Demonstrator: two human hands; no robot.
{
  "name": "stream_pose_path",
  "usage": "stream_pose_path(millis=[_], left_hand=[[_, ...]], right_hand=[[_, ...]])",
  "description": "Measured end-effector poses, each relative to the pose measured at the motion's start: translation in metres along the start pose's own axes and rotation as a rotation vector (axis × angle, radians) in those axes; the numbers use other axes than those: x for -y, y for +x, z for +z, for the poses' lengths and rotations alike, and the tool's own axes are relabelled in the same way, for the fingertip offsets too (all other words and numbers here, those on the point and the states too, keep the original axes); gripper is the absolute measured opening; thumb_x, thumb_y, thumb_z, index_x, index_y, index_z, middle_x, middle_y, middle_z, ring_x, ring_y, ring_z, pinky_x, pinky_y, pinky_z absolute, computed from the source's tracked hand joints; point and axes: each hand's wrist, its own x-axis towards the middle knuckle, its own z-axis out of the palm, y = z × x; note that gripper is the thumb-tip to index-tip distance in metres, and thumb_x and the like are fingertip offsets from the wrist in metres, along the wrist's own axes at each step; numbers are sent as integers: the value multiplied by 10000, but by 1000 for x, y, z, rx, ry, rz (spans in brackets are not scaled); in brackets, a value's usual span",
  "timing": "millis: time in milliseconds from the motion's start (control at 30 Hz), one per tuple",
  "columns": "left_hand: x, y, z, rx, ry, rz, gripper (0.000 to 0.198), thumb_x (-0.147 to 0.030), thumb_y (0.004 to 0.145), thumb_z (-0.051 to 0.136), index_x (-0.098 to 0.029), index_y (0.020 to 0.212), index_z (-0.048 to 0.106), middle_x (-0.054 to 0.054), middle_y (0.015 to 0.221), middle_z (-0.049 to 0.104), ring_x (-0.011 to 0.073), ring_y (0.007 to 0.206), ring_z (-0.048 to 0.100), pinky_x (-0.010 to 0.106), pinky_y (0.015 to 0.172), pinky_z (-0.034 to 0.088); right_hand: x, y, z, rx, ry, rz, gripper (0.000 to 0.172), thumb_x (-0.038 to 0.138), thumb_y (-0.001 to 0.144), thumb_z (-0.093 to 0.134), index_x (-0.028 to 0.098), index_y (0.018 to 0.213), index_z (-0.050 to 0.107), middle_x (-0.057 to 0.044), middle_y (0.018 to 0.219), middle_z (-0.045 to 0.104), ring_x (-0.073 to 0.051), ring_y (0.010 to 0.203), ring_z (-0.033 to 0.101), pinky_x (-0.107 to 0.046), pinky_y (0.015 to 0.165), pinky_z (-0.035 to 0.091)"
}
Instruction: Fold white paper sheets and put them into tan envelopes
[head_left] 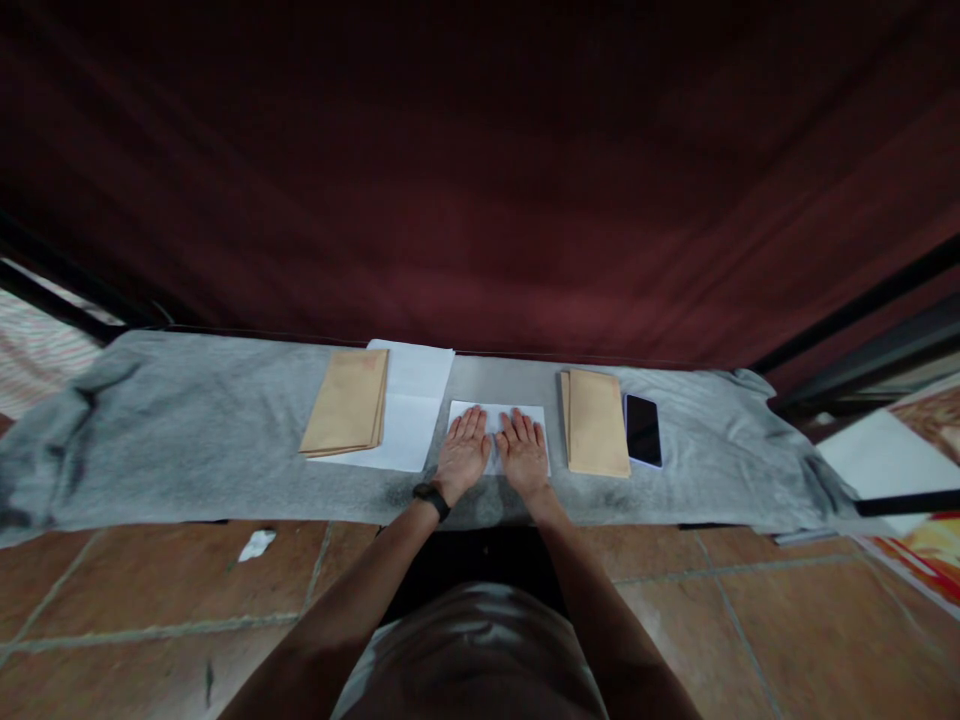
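Observation:
Both my hands lie flat, palms down, side by side on a folded white sheet of paper (pixel 535 414) at the middle of a grey cloth (pixel 210 440). My left hand (pixel 463 452), with a black band at the wrist, has its fingers stretched out and together. My right hand (pixel 523 454) rests the same way, fingers extended. A stack of brown envelopes (pixel 348 401) lies to the left on top of larger white paper (pixel 414 400). Another stack of brown envelopes (pixel 596 422) lies just to the right.
A dark phone (pixel 643 429) lies beside the right envelope stack. A dark red curtain (pixel 480 180) hangs behind the cloth. Brown floor tiles (pixel 135 600) lie in front, with a scrap of white paper (pixel 256 544). Printed sheets (pixel 900 460) lie at far right.

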Motion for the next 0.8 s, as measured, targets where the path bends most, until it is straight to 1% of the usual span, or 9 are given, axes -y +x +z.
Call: stream_pose_path(millis=[267,433,500,633,700,800], left_hand=[[8,1,4,-23,13,-123,590,-286,1005,297,-20,1531,333,161,1615,298,246,1528,199,417,1248,168],[7,-1,3,-28,14,-125,594,-282,1003,307,-9,1530,325,172,1621,276,252,1528,194,416,1251,152],[7,-1,3,-36,12,-122,596,-281,1001,307,-10,1532,320,172,1621,274,251,1529,192,420,1251,152],[8,-1,4,-45,9,-115,595,-278,999,302,-24,1537,315,168,1619,281,249,1528,197,432,1245,180],[10,-1,4,-43,15,-107,590,-277,1001,295,-31,1537,322,167,1620,280,254,1526,203,437,1242,190],[11,-2,3,-39,16,-93,586,-279,1002,302,-39,1536,332,170,1621,276,266,1523,209,445,1240,196]], right_hand=[[-7,-7,0,-75,-30,99,514,350,1054,336,133,1512,424,-166,1569,404,-285,1450,378,-488,1177,270],[-7,-1,-4,-89,-8,163,535,347,1056,311,56,1481,453,-201,1533,446,-311,1431,407,-496,1174,283],[-3,4,-6,-49,24,118,530,346,1056,307,64,1477,462,-183,1533,453,-295,1433,406,-477,1180,287],[11,14,-4,61,92,-46,501,352,1057,318,139,1483,471,-103,1558,438,-252,1448,388,-440,1200,267],[17,16,-1,80,98,-71,498,356,1057,321,148,1484,470,-88,1565,429,-253,1452,381,-450,1211,240],[19,18,2,65,87,-52,499,354,1057,316,146,1483,472,-81,1561,435,-257,1450,379,-457,1212,229]])
